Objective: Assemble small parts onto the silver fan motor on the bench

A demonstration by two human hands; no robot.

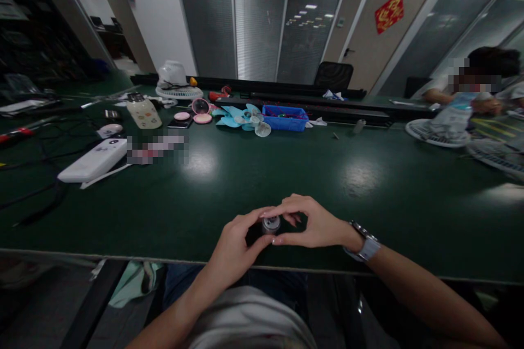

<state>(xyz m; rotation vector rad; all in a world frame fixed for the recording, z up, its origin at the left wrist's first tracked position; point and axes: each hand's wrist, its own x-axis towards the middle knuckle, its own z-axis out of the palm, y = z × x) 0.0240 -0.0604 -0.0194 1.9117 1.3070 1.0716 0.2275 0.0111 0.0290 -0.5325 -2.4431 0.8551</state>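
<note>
A small silvery metal cylinder (271, 224) with a round top stands on the green table near its front edge. Its top face shows dark marks; I cannot make out its exact kind. My left hand (237, 241) curves round it from the left, thumb at the near side and fingers at the far side. From the right, my right hand (313, 222) closes on it with thumb and index finger, the fingertips of both hands meeting at the cylinder. The right wrist wears a watch (363, 241).
The green table (278, 169) spreads ahead. Farther back are a blue bin (285, 118), light-blue fan blades (237, 117), a patterned bottle (143, 110) and a white device (95, 161). Cables lie at left. Fan guards (436, 133) lie at right, near another person (491, 73).
</note>
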